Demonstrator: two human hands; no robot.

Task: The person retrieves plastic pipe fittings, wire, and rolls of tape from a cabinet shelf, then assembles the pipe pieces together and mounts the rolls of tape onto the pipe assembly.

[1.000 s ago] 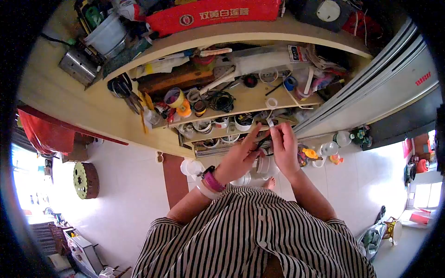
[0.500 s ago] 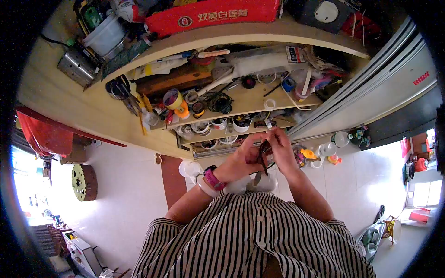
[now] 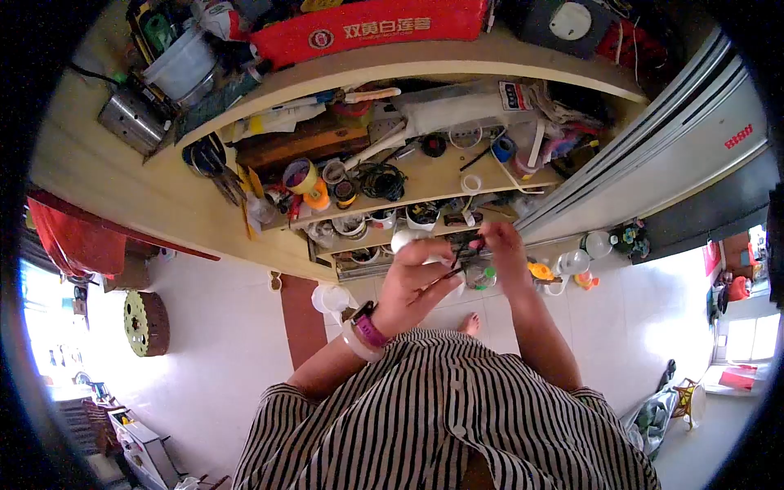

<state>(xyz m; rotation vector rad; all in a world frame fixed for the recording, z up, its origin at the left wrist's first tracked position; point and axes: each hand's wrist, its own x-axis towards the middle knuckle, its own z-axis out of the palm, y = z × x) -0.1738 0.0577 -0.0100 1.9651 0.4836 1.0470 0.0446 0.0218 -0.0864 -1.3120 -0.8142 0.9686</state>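
My left hand [image 3: 418, 282], with a purple watch [image 3: 371, 325] and a pale bangle [image 3: 363, 343] at its wrist, grips a thin dark object [image 3: 459, 263] between thumb and fingers. Its kind is too small and blurred to make out. A bright white rounded thing [image 3: 406, 239] shows just beyond the left fingers; I cannot tell whether they touch it. My right hand [image 3: 505, 249] is smeared by motion at the far end of the dark object, fingertips bent toward it. Whether it holds that end is unclear. Below them is a clear container with a green part [image 3: 483, 278].
A cluttered shelf [image 3: 441, 175] holds a coiled black cable [image 3: 382, 181], tape rolls and tools. Above lies a red box [image 3: 371, 31]. Pliers-like tools [image 3: 214, 163] hang at the left. A refrigerator [image 3: 694, 147] stands right. Jars and an orange toy [image 3: 539, 270] sit on the floor.
My hands have moved apart, and the dark object between them has swung from hanging downward to pointing up and right. A bare foot and the green-marked container now show below.
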